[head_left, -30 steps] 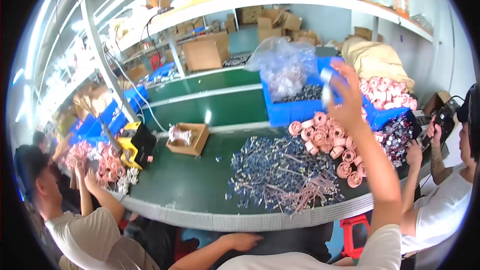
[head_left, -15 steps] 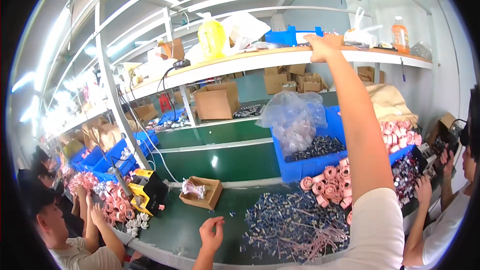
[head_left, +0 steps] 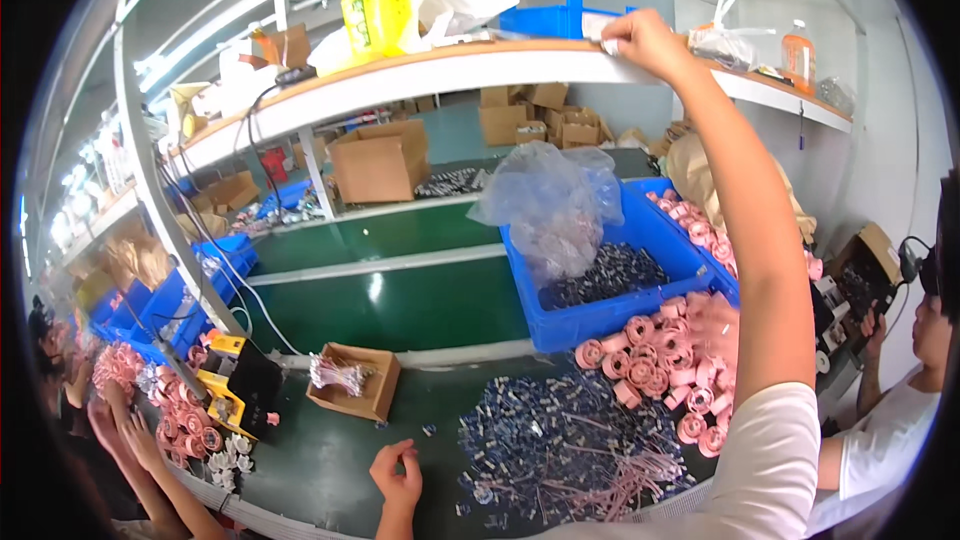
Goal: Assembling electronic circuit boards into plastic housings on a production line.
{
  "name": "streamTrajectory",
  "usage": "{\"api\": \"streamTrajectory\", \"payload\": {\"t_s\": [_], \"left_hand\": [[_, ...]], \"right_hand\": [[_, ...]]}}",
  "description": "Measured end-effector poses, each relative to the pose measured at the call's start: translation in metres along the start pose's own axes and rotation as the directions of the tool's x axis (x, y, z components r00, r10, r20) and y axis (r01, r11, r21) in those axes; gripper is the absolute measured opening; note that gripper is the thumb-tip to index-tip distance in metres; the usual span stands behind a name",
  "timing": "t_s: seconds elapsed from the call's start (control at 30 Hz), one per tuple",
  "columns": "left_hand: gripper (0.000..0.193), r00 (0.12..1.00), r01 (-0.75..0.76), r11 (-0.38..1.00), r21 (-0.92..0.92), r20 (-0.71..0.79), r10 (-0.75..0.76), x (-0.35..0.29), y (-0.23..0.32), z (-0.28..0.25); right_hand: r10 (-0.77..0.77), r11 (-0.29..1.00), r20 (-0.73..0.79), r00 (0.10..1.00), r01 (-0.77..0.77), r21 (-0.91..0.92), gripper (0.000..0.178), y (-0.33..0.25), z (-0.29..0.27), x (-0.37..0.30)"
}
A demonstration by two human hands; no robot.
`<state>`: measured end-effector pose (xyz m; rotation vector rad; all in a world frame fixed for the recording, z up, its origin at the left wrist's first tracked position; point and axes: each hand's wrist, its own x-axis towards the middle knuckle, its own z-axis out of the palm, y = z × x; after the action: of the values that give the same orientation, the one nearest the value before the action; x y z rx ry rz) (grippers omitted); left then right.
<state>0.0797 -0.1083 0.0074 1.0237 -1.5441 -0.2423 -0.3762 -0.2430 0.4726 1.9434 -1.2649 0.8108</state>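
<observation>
My right hand point(head_left: 648, 44) is raised to the front edge of the shelf point(head_left: 480, 62), its arm stretched out over the bench. Its fingers are closed, with a small white thing point(head_left: 609, 46) at their tips; its kind is too small to tell. Low over the green bench, my left hand point(head_left: 397, 475) is loosely curled, and nothing shows in it. To its right spreads a heap of small blue-and-silver parts point(head_left: 530, 440), with thin pink wires point(head_left: 640, 475) among them. A cardboard box point(head_left: 380, 390) holding a bundle of white and pink wires point(head_left: 340, 376) lies beyond my left hand.
A blue bin point(head_left: 545, 328) with dark parts and a clear bag stands behind pink round housings point(head_left: 660, 355). At left are a yellow-and-black device point(head_left: 235, 385) and white parts point(head_left: 230, 460). Co-workers sit on both sides. The shelf bears bags, a blue tray point(head_left: 545, 20) and an orange bottle point(head_left: 798, 58).
My view has shifted, and the bench and shelf sit further left in it. My right hand has drawn its fingers together at the shelf edge. My left hand stays curled over the bench.
</observation>
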Motion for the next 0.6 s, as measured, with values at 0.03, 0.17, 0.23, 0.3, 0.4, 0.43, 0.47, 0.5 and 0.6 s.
{"api": "streamTrajectory", "payload": {"t_s": [0.03,0.17,0.23,0.3,0.4,0.43,0.47,0.5,0.6], "left_hand": [[0.015,1.0,-0.012,1.0,-0.002,0.002,0.012,0.0,0.002,0.0],[0.014,1.0,0.017,1.0,-0.013,-0.003,-0.017,-0.003,0.003,0.001],[0.015,0.999,0.034,0.999,0.012,-0.004,-0.034,-0.003,0.011,-0.011],[0.014,0.995,0.094,0.988,-0.122,0.04,-0.09,0.0,0.026,-0.015],[0.019,0.954,0.293,0.872,-0.392,0.183,-0.238,0.02,0.069,-0.008],[0.022,0.928,0.369,0.768,-0.524,0.243,-0.281,0.032,0.092,-0.006],[0.028,0.943,0.33,0.728,-0.6,0.244,-0.227,0.041,0.109,-0.013],[0.032,0.938,0.346,0.705,-0.619,0.226,-0.262,0.047,0.13,-0.017],[0.041,0.979,0.195,0.509,-0.838,0.136,-0.151,0.056,0.171,-0.025]], "right_hand": [[0.036,0.996,-0.122,0.992,-0.026,0.085,0.022,0.001,0.003,-0.005],[0.383,0.539,-0.241,0.892,-0.004,0.842,0.025,-0.04,-0.008,-0.027],[0.447,0.317,-0.172,0.878,0.025,0.948,0.027,-0.092,0.0,-0.046],[0.452,0.061,-0.074,0.889,0.052,0.997,0.026,-0.14,0.014,-0.075],[0.442,-0.254,0.182,0.878,-0.072,0.965,0.023,-0.214,0.03,-0.13],[0.431,-0.266,0.23,0.872,-0.12,0.956,0.025,-0.238,0.03,-0.149],[0.4,-0.305,0.289,0.87,-0.171,0.937,0.027,-0.264,0.033,-0.164],[0.349,-0.387,0.297,0.889,-0.152,0.91,0.027,-0.282,0.037,-0.177],[0.285,-0.515,0.31,0.907,-0.128,0.848,0.024,-0.33,0.039,-0.212]]}}
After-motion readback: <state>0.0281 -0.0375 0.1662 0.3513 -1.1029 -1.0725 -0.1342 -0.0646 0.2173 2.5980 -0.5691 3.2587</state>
